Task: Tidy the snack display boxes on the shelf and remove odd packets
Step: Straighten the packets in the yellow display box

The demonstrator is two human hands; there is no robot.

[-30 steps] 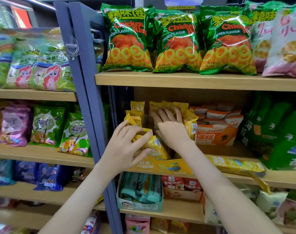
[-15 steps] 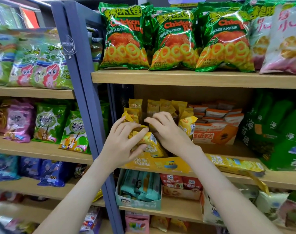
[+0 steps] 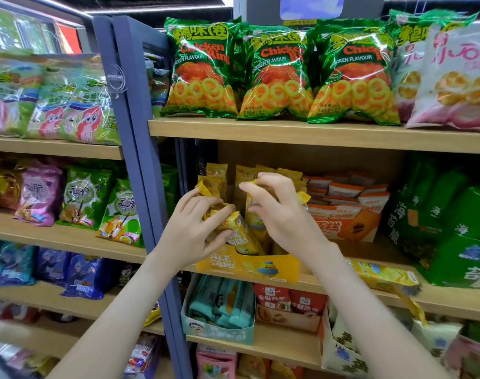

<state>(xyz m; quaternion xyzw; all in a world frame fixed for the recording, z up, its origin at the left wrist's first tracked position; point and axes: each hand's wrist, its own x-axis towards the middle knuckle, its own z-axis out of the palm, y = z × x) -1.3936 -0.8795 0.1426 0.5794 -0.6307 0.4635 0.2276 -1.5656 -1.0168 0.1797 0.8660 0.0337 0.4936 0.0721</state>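
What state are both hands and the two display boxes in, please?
left hand, gripping a yellow packet.
right hand, pinching a second packet by its top.
yellow display box, open, packets leaning unevenly.
orange display box, open, packets in rows.

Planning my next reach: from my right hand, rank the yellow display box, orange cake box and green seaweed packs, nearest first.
1. yellow display box, just below the right hand.
2. orange cake box, just right of it.
3. green seaweed packs, far right of the shelf.
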